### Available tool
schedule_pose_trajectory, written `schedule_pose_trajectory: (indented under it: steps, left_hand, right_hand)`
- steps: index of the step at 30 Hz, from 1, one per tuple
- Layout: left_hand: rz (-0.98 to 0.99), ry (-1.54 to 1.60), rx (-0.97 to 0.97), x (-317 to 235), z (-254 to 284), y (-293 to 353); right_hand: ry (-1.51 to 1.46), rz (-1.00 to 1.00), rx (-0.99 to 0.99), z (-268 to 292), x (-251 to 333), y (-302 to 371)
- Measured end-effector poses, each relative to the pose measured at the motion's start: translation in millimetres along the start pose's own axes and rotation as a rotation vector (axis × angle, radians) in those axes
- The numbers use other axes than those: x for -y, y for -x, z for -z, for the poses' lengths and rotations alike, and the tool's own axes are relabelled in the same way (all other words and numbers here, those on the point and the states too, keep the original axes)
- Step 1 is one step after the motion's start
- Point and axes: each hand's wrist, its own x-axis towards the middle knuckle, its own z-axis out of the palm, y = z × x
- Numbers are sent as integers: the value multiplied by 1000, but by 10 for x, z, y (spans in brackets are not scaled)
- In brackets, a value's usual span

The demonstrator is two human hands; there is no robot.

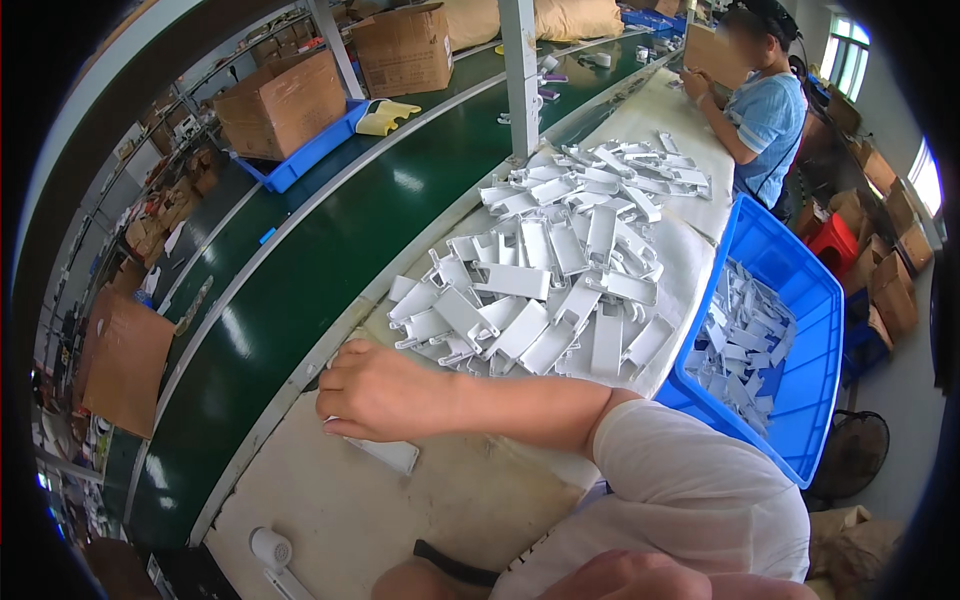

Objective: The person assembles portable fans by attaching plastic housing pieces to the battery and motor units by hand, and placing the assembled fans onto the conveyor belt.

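My right hand (365, 392), at the end of a bare forearm crossing from the right, is closed palm down over the work table (300, 480). From beneath it sticks out a white plastic piece (388, 455), long and flat; the fingertips curl at its far end and are partly hidden. Just beyond the forearm lies a loose heap of similar white plastic pieces (520, 280), shaped like shallow channels. Bare skin and a black strap (455, 563) show at the lower edge, but my left hand is not in view.
A blue bin (790, 270) with more white pieces stands right of the table. Along the left runs a green conveyor belt (330, 270), carrying a blue tray (300, 160) with a carton. A white round-headed device (270, 548) lies near. A person (765, 110) works at the far end.
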Motion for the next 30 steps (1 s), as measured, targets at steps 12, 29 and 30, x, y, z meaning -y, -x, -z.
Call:
schedule_pose_trajectory:
  steps: [12, 29, 30]
  left_hand:
    - [-247, 398, 12, 147, 69, 111]
    - [-35, 484, 63, 202, -43, 222]
    - [-22, 486, 65, 199, -42, 222]
  right_hand:
    - [5, -4, 48, -66, -31, -6]
    - [44, 33, 56, -144, -35, 35]
    - [45, 46, 45, -150, -28, 39]
